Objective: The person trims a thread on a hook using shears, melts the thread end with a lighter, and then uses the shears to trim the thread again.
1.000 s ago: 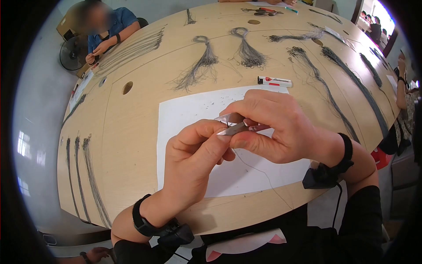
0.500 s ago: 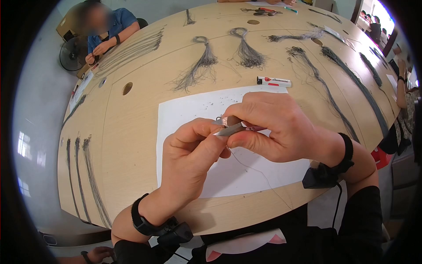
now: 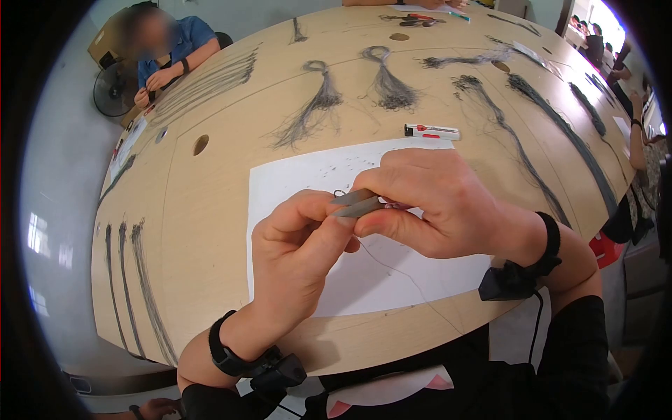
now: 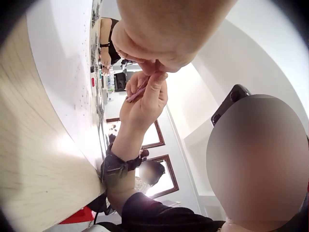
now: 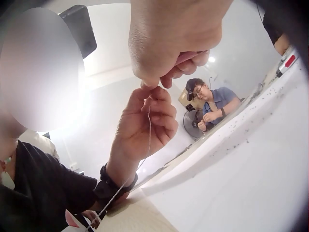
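Above the white paper (image 3: 301,175), the right hand (image 3: 434,199) pinches a grey flat-bladed metal tool (image 3: 360,205) with a pinkish handle, its two blades lying close together. The left hand (image 3: 294,245) pinches a small dark ring-shaped hook (image 3: 339,193) beside the blades. From the left fingers a thin line (image 3: 399,269) trails down over the paper towards the table edge; in the right wrist view the same line (image 5: 149,130) runs down past the left palm (image 5: 145,125). Fingertips of both hands meet, hiding the exact contact.
A white marker-like item (image 3: 432,131) lies behind the paper, and dark specks dot the sheet. Bundles of hooked lines (image 3: 395,91) lie across the table (image 3: 231,189), more at left and right. Scissors (image 3: 418,19) lie far back. Another person (image 3: 183,42) sits at the far left.
Both hands have shifted slightly left. The tool's blades, spread apart a second ago, now lie closer together, and the hook's ring shows more plainly beside them.
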Available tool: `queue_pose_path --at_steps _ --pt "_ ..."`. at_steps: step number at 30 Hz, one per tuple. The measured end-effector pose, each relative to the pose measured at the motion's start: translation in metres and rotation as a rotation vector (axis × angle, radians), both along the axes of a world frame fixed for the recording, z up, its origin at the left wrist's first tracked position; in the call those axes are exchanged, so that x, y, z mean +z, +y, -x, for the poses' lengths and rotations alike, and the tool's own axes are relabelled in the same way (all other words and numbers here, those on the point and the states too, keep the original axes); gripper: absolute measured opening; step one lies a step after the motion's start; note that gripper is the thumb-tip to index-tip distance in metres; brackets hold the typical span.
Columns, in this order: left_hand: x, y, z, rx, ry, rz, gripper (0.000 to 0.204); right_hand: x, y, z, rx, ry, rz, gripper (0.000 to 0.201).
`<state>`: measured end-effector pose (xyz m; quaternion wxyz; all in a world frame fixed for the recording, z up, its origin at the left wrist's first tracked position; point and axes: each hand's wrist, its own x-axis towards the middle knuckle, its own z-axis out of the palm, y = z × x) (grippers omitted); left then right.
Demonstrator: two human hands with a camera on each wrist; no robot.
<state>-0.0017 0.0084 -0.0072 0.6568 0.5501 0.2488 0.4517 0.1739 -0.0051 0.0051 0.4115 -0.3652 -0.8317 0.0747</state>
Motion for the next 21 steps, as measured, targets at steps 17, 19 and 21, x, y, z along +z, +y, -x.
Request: queue_pose_path --at_steps 17,19,21 --pt "-0.002 0.002 -0.003 0.051 0.062 -0.177 0.003 0.014 -0.011 0.004 0.019 0.397 0.555 0.018" --pt "-0.005 0.001 -0.002 0.062 0.077 -0.188 0.003 0.005 -0.010 0.006 0.037 0.378 0.457 0.014" --pt "-0.004 0.001 -0.002 0.108 0.217 -0.279 0.004 -0.001 -0.010 0.007 0.052 0.358 0.343 0.014"
